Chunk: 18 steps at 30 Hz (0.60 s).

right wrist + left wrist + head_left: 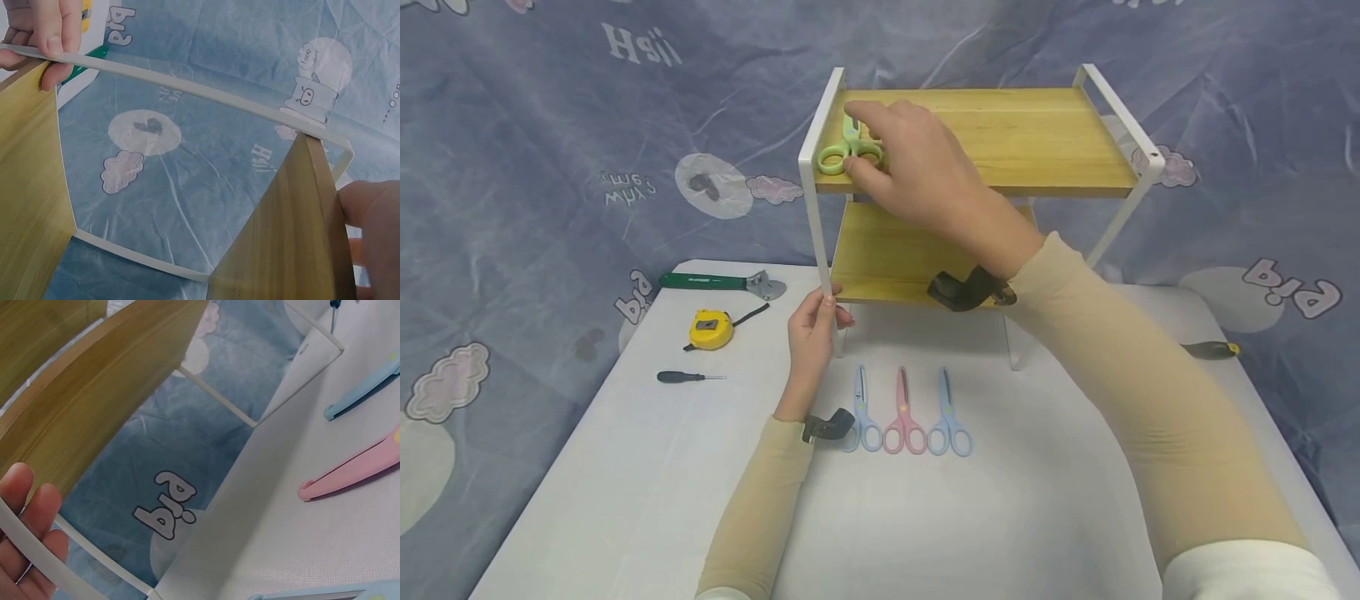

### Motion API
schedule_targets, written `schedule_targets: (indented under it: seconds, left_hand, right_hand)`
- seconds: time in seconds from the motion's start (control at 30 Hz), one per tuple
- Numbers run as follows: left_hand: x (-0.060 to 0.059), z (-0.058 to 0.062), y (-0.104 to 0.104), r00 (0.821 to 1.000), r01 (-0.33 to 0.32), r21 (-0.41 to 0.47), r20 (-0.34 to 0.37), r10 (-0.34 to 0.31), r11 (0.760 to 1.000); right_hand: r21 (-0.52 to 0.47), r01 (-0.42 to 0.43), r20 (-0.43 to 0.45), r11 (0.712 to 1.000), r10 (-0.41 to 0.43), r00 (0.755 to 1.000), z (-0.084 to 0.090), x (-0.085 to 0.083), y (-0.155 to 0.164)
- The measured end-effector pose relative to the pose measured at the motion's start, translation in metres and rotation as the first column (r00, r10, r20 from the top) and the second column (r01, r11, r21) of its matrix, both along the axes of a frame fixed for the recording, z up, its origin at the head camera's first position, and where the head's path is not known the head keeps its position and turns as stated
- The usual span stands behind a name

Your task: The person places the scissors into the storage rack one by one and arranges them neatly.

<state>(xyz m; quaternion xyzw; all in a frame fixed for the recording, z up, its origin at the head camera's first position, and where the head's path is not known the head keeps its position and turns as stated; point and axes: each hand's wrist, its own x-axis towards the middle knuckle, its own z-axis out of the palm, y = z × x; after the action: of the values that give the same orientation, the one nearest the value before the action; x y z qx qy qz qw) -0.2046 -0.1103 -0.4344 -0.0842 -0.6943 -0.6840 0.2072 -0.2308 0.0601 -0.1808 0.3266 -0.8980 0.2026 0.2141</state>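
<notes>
Head, right hand: we see our right hand over the left end of the rack's top shelf, fingers curled round the handles of green scissors that lie on that shelf beside the white frame.
Head, left hand: our left hand pinches the rack's front left leg near its foot, thumb and fingers closed on the bar.
Head, worktop: on the white worktop, three scissors lie side by side in front of the rack, handles toward us: blue scissors, pink scissors, second blue scissors.
Head, left side: a green wrench, a yellow tape measure and a small screwdriver lie well apart from the rack.
Head, right side: another screwdriver shows past our right sleeve.
Left wrist: we see fingertips against the white leg, the wooden shelf above, and pink and blue blades on the worktop.
Right wrist: our left hand's fingers grip the frame bar in the far corner; our right hand's fingers lie beside a shelf edge; the green scissors are hidden here.
</notes>
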Motion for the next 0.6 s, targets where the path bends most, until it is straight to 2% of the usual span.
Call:
schedule_targets:
  seconds: [0.07,0.13,0.17,0.23,0.33,0.4,0.47,0.6]
  left_hand:
    - [0.000,0.000,0.000,1.000,0.000,-0.004,-0.006,0.000,1.000]
    - [0.000,0.000,0.000,1.000,0.000,-0.009,-0.006,0.000,1.000]
    - [0.000,0.000,0.000,1.000,0.000,-0.011,-0.006,-0.001,1.000]
    - [0.000,0.000,0.001,1.000,0.003,-0.014,-0.009,-0.003,1.000]
    - [0.000,-0.001,0.001,1.000,0.005,-0.013,-0.010,-0.006,1.000]
    - [-0.001,-0.002,0.001,1.000,0.007,-0.006,-0.010,-0.007,1.000]
    - [0.000,-0.002,0.002,1.000,0.005,0.000,-0.008,-0.005,1.000]
    - [0.000,-0.001,0.001,1.000,-0.006,0.000,-0.005,0.006,1.000]
  right_hand:
    - [-0.074,-0.052,-0.056,0.996,0.048,0.997,-0.004,0.003,0.003]
    - [-0.148,-0.142,-0.146,0.979,0.120,0.982,-0.010,0.009,0.007]
    - [-0.176,-0.193,-0.198,0.965,0.157,0.967,-0.014,0.012,0.010]
    - [-0.199,-0.291,-0.314,0.936,0.220,0.924,-0.023,0.020,0.017]
    - [-0.212,-0.382,-0.425,0.900,0.267,0.865,-0.037,0.036,0.029]
    - [-0.215,-0.415,-0.463,0.884,0.282,0.840,-0.046,0.047,0.037]
    - [-0.219,-0.438,-0.476,0.872,0.296,0.828,-0.055,0.057,0.046]
    - [-0.192,-0.455,-0.458,0.869,0.331,0.825,-0.073,0.073,0.063]
